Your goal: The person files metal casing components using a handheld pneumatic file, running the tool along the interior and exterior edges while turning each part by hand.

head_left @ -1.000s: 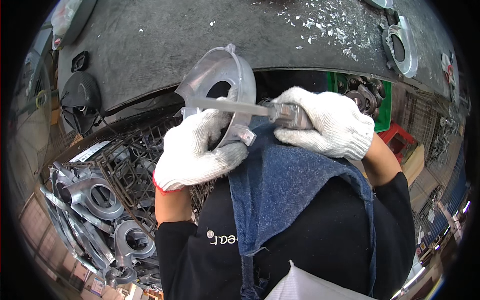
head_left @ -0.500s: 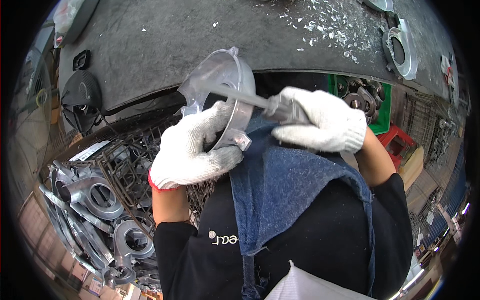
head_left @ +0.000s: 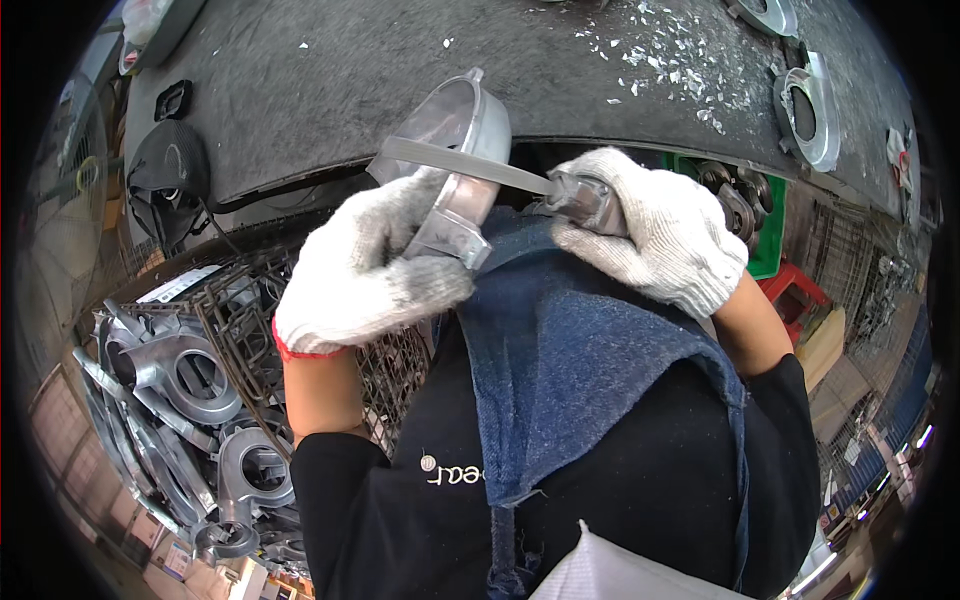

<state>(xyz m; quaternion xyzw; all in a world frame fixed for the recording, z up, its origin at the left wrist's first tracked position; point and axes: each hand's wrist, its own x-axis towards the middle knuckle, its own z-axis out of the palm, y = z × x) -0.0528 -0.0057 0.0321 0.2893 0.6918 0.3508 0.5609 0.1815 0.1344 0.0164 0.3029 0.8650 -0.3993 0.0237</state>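
My left hand (head_left: 365, 260), in a white knit glove with a red cuff edge, is closed round the lower end of a curved grey cast metal housing (head_left: 487, 135). The housing stands tilted up in front of me, by the bench edge. Gloved in white as well, my right hand (head_left: 655, 225) grips the wrapped handle of a flat metal file (head_left: 470, 165). The file's blade points left and lies across the housing's opening, against its rim as far as I can see. My left fingers behind the casting are partly hidden.
A dark workbench (head_left: 330, 90) spans the far side, with pale metal chips (head_left: 680, 70) scattered on it. Another cast housing (head_left: 808, 115) lies at its right. A wire basket (head_left: 235, 340) and many castings (head_left: 190, 380) are at left. A green crate (head_left: 768, 245) and red stool (head_left: 795, 295) stand right.
The housing has turned and tipped in my left hand, which moved slightly left and down. The file now lies flatter across the rim, its handle shifted a little right.
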